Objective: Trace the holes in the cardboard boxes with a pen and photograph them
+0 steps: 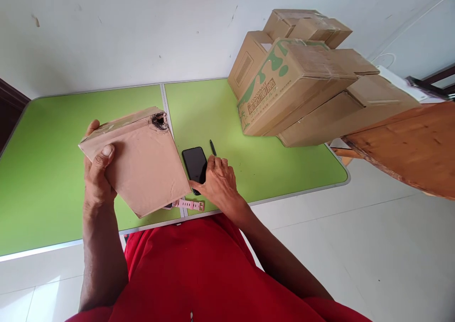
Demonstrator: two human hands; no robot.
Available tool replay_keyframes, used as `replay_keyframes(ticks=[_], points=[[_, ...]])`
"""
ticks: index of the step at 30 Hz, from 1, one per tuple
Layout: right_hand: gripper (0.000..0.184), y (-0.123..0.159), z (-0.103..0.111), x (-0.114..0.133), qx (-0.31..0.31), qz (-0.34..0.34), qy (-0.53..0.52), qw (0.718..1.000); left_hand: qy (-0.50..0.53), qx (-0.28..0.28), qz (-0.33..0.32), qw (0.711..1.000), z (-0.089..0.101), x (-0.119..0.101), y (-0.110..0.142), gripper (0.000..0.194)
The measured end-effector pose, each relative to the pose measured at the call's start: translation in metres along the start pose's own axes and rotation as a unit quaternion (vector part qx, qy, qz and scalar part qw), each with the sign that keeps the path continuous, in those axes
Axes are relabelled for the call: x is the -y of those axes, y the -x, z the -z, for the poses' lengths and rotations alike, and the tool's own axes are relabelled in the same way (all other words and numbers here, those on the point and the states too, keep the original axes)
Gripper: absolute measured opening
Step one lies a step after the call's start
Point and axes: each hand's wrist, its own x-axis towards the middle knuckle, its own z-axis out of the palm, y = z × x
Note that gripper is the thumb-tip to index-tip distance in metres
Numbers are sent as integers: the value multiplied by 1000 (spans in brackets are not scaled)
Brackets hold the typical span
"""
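Brown cardboard fills the left hand, which clasps the held box by one end, thumb on its broad face; the box is tilted, left of the phone. The right hand, loosely bent with thumb apart from fingers, is at the phone's right edge, thumb tip by the box's corner; contact there is unclear. This looks like a moment of handling the box, calling for a firm left grip. Nearer the body than the phone lies a pink strap; beyond it, a pen. Far right of it, a green-printed carton reads "COCONUT", above Chinese and Japanese characters.
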Motion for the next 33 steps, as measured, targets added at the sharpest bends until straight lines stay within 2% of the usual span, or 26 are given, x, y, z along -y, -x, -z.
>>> replay_keyframes(ticks=[3,7,14,18,21,23,24,25,26,29,30,31,33], points=[[78,-8,-1,11,29,-25,-41,998,10,1,-2,1000,0,0,1,86],[64,-18,-1,12,58,-54,-73,994,11,2,-4,1000,0,-1,4,78],[59,-20,2,1,81,-106,-161,978,14,3,-6,1000,2,1,4,81],[43,-11,6,-3,104,-123,-248,955,18,-4,-4,1000,1,-1,4,79],[24,-1,12,-7,135,-122,-345,921,6,-8,0,1000,-1,-3,5,75],[12,8,17,-11,158,-118,-413,889,1,-7,-2,1000,-2,-5,6,73],[13,13,20,-14,173,-120,-453,866,0,-7,-3,1000,-2,-5,6,73],[19,18,24,-17,189,-130,-506,831,-2,-10,-4,1000,-2,-5,6,73],[25,24,27,-21,205,-146,-570,782,-5,-13,-6,1000,-2,-6,6,73],[36,38,41,-31,208,-197,-747,600,-12,-19,-18,1000,-3,-7,5,66],[38,41,47,-33,193,-204,-781,557,-13,-16,-19,1000,-4,-8,5,63],[39,43,54,-34,178,-200,-799,538,-14,-12,-18,1000,-5,-8,4,63],[42,46,69,-32,155,-175,-818,526,-16,-6,-16,1000,-7,-9,3,64]])
